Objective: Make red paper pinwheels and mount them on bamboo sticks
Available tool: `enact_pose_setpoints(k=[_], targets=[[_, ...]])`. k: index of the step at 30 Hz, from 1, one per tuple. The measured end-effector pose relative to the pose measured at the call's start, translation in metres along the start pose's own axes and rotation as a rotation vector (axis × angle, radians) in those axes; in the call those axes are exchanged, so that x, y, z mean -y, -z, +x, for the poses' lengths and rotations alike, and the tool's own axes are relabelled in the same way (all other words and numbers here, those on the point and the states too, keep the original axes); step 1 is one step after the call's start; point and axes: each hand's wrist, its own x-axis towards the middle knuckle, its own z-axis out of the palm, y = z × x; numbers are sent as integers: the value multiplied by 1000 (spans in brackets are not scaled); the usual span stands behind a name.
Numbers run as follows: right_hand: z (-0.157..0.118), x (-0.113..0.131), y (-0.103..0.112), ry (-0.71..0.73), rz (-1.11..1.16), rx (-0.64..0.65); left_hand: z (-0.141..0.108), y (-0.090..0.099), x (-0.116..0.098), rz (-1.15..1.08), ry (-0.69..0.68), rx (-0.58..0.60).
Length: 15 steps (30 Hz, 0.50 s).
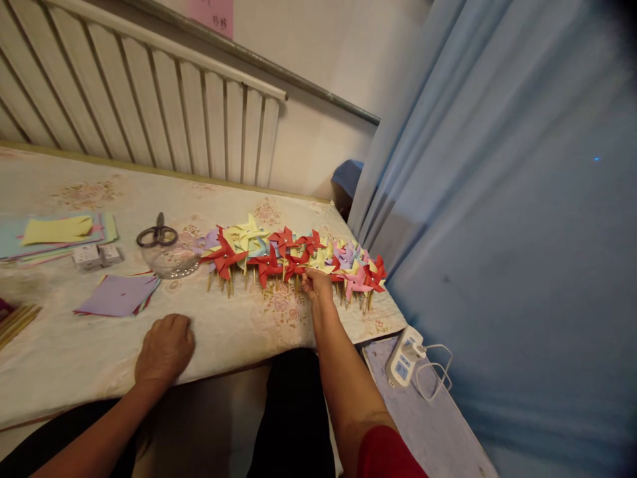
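Touching the crosswise row of pinwheels [283,240] from nearside — right hand [318,287], fingers narrow, hold unclear; left hand [165,348] curled, farther.

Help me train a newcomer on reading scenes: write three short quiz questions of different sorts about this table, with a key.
1. Which hand is in at the front of the cluster of paper pinwheels?
A) the left
B) the right
C) both

2. True or false: from the person's seat, the scissors lie farther off than the purple paper square.

3. Fill in the blank: the large blue thing hanging along the person's right side is a ____.

Key: 1. B, the right hand; 2. true; 3. curtain.
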Motion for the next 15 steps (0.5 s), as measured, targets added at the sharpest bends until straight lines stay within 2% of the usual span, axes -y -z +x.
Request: enact_pose_setpoints(k=[15], targets=[[1, -3, 4, 29, -23, -11, -1, 0, 0, -9, -10, -15]])
